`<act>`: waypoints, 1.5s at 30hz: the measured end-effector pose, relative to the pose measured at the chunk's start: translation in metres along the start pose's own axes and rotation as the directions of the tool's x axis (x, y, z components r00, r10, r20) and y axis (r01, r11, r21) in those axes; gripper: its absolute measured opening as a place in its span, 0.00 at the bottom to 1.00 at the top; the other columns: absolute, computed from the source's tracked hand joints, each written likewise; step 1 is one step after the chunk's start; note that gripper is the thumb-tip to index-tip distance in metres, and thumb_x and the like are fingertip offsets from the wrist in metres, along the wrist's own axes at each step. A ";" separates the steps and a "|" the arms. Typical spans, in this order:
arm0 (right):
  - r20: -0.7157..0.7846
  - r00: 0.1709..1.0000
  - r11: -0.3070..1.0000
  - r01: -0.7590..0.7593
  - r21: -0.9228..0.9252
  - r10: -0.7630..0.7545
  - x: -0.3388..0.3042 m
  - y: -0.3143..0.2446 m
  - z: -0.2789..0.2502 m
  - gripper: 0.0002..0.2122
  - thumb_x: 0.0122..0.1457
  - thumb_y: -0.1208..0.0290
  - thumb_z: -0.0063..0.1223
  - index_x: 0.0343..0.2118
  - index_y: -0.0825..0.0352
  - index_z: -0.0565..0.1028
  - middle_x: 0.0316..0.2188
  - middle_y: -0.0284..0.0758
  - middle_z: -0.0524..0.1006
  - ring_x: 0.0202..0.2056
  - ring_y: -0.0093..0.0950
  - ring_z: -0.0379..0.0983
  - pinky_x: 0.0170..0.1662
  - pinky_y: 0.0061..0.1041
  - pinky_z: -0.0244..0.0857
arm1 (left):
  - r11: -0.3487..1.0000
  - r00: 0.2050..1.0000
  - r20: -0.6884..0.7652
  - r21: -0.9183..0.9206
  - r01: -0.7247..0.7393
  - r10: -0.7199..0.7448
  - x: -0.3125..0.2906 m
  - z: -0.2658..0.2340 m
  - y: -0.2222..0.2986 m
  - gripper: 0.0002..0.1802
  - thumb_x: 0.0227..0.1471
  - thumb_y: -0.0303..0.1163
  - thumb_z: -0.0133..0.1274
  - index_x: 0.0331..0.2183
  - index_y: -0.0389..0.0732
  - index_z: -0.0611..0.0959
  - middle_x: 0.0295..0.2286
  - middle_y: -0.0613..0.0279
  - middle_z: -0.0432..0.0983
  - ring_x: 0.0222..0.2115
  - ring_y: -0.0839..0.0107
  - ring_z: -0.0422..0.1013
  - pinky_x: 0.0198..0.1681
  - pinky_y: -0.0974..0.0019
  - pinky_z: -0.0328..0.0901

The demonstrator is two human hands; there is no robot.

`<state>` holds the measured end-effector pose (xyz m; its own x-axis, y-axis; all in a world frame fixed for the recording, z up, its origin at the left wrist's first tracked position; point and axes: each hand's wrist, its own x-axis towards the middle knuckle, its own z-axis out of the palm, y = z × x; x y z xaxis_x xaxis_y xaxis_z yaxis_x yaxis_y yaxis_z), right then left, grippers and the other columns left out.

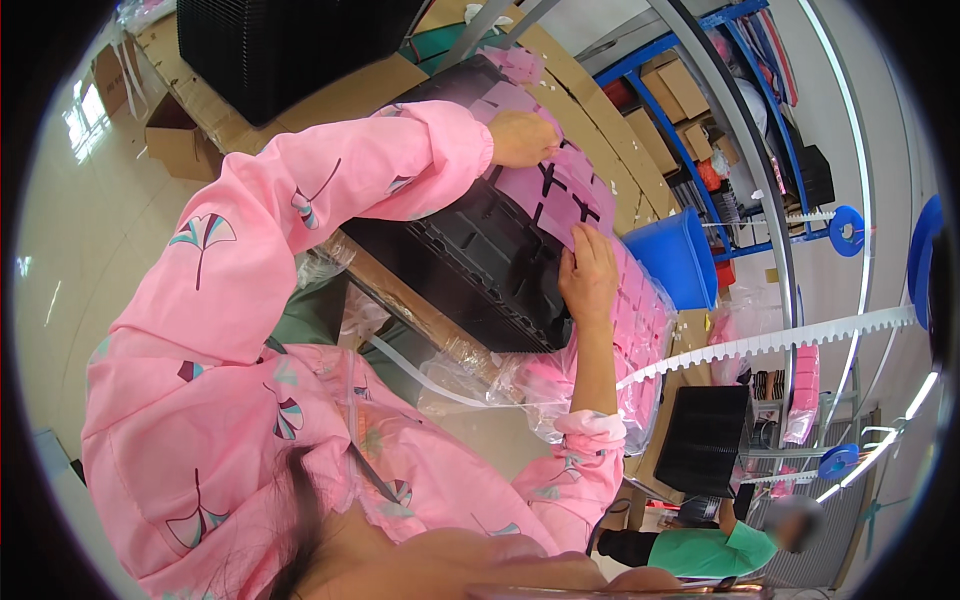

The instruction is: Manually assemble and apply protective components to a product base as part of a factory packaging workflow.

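The black tray [475,265] is on the tan table [600,125], slanting across the middle of the view with its near wall along the table's edge. It is a long, low shape in dull, hard-looking plastic, its wall ridged and notched. Flat pink pieces [525,190] cover much of its upper face, set in blocks, with dark forked gaps between them. The left hand [522,138] is bent over the pink toward the far end, fingers curled close; I cannot tell whether they grip anything. The right hand [590,280] is at the nearer end, thumb and fingertips at a pink edge, only a narrow space between them; whether they pinch it I cannot tell. Just past this hand, more pink blocks [640,320] lie under glossy, crumpled clear film. Along the tray's far edge runs a bare strip of board dotted with white scraps, and a smooth blue bin [668,260] stands near the right hand. 1 white toothed strip [780,345] crosses the space right of the right forearm, limiting room there.
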<state>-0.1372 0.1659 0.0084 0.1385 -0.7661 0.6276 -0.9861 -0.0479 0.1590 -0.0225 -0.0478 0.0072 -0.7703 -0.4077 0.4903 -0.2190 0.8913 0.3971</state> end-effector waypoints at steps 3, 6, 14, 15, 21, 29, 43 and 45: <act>0.096 0.993 0.996 -0.059 -0.063 0.065 -0.006 0.013 0.012 0.12 0.44 0.80 0.47 0.35 0.68 0.72 0.37 0.39 0.72 0.42 0.38 0.67 0.46 0.32 0.60 | 0.997 0.999 -0.037 -0.074 0.021 -0.024 0.003 -0.006 0.004 0.14 0.49 0.39 0.42 0.25 0.43 0.78 0.25 0.51 0.74 0.29 0.50 0.69 0.33 0.51 0.62; 0.111 0.990 0.991 -0.072 -0.110 0.084 -0.007 0.027 0.024 0.12 0.45 0.80 0.46 0.35 0.67 0.72 0.37 0.39 0.73 0.42 0.37 0.67 0.46 0.31 0.61 | 0.997 0.996 -0.083 -0.076 0.006 -0.012 0.008 -0.004 0.001 0.14 0.49 0.40 0.42 0.25 0.43 0.78 0.25 0.51 0.74 0.29 0.50 0.69 0.33 0.51 0.62; 0.142 0.968 0.978 -0.211 0.002 0.208 -0.007 0.036 0.027 0.13 0.44 0.76 0.51 0.36 0.67 0.73 0.40 0.39 0.73 0.40 0.37 0.70 0.44 0.32 0.63 | 0.999 0.993 -0.115 -0.040 0.024 -0.029 0.002 -0.021 -0.007 0.14 0.49 0.40 0.43 0.25 0.42 0.78 0.24 0.49 0.73 0.27 0.49 0.69 0.32 0.51 0.62; 0.209 0.956 0.973 -0.224 0.056 0.208 -0.003 0.033 0.024 0.15 0.43 0.75 0.52 0.37 0.68 0.72 0.41 0.40 0.72 0.42 0.38 0.69 0.46 0.31 0.62 | 0.999 0.991 -0.130 -0.035 0.023 -0.027 0.001 -0.022 -0.010 0.15 0.49 0.40 0.43 0.24 0.41 0.78 0.24 0.49 0.73 0.27 0.49 0.69 0.32 0.51 0.62; 0.361 0.913 0.970 -0.230 0.074 0.188 0.014 0.033 0.017 0.19 0.42 0.74 0.53 0.41 0.68 0.71 0.44 0.41 0.71 0.46 0.38 0.65 0.48 0.30 0.60 | 0.994 0.996 -0.088 -0.110 0.019 -0.029 0.003 -0.026 -0.010 0.16 0.49 0.39 0.43 0.21 0.37 0.76 0.22 0.47 0.72 0.26 0.48 0.68 0.30 0.51 0.61; 0.391 0.911 0.988 -0.154 0.023 0.133 0.034 0.030 0.035 0.11 0.46 0.75 0.47 0.35 0.66 0.74 0.37 0.39 0.74 0.39 0.38 0.71 0.41 0.33 0.64 | 0.991 0.996 -0.066 -0.122 0.054 -0.062 0.002 -0.027 -0.015 0.12 0.47 0.37 0.46 0.22 0.39 0.78 0.23 0.49 0.73 0.27 0.50 0.70 0.31 0.53 0.62; 0.065 0.911 0.836 -0.343 -0.429 0.407 -0.052 0.112 -0.014 0.10 0.44 0.80 0.44 0.30 0.62 0.74 0.33 0.37 0.75 0.35 0.37 0.72 0.35 0.33 0.66 | 0.967 0.926 -0.281 0.094 -0.236 0.253 -0.029 -0.035 -0.030 0.09 0.49 0.33 0.42 0.30 0.44 0.76 0.23 0.56 0.74 0.24 0.53 0.70 0.25 0.54 0.62; 0.042 0.867 0.774 -0.420 -0.474 0.496 -0.069 0.124 -0.030 0.10 0.44 0.80 0.44 0.29 0.62 0.74 0.33 0.37 0.75 0.35 0.37 0.72 0.35 0.34 0.66 | 0.937 0.907 -0.248 0.156 -0.311 0.342 -0.037 -0.034 -0.029 0.09 0.49 0.32 0.41 0.30 0.44 0.76 0.26 0.59 0.75 0.25 0.56 0.71 0.25 0.55 0.62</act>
<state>-0.2666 0.2323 0.0081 -0.3727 -0.7152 0.5912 -0.7780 0.5881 0.2211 0.0324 -0.0654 0.0041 -0.6250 -0.1140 0.7723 -0.0594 0.9934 0.0986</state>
